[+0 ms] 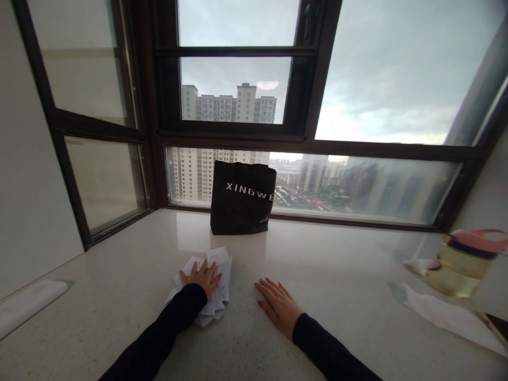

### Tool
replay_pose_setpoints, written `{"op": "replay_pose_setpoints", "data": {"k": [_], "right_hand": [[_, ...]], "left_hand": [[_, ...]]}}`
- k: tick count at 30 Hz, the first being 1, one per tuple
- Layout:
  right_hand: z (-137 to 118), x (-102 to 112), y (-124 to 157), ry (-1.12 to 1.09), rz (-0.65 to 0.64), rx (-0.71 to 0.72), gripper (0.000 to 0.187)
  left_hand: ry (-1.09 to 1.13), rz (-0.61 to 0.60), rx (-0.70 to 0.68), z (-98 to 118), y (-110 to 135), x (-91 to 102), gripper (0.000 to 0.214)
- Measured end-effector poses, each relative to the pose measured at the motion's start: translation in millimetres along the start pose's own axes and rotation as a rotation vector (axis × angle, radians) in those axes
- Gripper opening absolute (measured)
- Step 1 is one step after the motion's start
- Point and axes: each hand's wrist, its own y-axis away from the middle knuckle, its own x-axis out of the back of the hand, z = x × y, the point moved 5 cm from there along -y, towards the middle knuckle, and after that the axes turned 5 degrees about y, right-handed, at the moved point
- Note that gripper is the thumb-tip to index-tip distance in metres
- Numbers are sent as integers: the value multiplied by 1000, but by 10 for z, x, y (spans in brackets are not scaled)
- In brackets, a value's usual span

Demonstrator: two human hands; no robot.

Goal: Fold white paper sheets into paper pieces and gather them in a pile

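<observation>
My left hand [201, 278] lies with spread fingers on top of a loose pile of white papers [224, 270], which fan out around it on the pale speckled counter [254, 338]. Flat on the bare counter to the right of the pile rests my right hand [278, 304], its fingers stretched out and nothing in them. Beyond both hands a black bag [243, 206] with white lettering stands upright near the window. Part of the papers is hidden under my left hand and sleeve.
At the right stands a clear bottle [460, 267] of yellowish liquid with a pink lid. Crumpled white tissue [448, 315] lies in front of it, beside a dark flat object [496, 325] at the frame's edge. A white slab-like object [34, 299] lies far left. Brown-framed windows [234, 135] border the back.
</observation>
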Motion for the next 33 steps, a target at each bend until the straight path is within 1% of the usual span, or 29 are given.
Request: {"op": "replay_pose_setpoints", "data": {"k": [2,4,7,10,13,16,18,20,23,27,30,31,33], "right_hand": [[-16,29,-2,-2,7,-1,45],[-37,87,-6,-4,40,-20,44],[-68,180,-12,7,109,-109,42],[-115,204,-12,30,161,-222,41],[-169,148,-23,-25,200,-275,35],[-161,69,-46,-173,225,-302,28],[-103,31,-57,-312,240,-333,23],[-19,12,-64,-421,252,-366,18],[122,29,-70,-486,278,-383,13],[289,90,-69,-572,337,-375,18],[333,121,-64,-641,367,-356,26],[325,129,-63,-662,371,-346,29],[284,150,-62,-697,374,-327,31]], "left_hand": [[-3,-17,-56,155,89,-47,49],[13,-16,-110,299,174,-84,48],[92,8,-197,486,264,-127,47],[186,26,-256,603,297,-177,45],[202,43,-326,667,317,-218,43],[147,1,-379,695,351,-239,46],[106,-7,-378,688,371,-212,48],[71,13,-347,658,374,-166,47],[32,41,-278,574,342,-114,45],[19,131,-280,492,299,-18,45],[82,237,-312,475,278,85,42],[131,253,-333,480,266,100,41],[294,239,-396,499,227,78,42]]}}
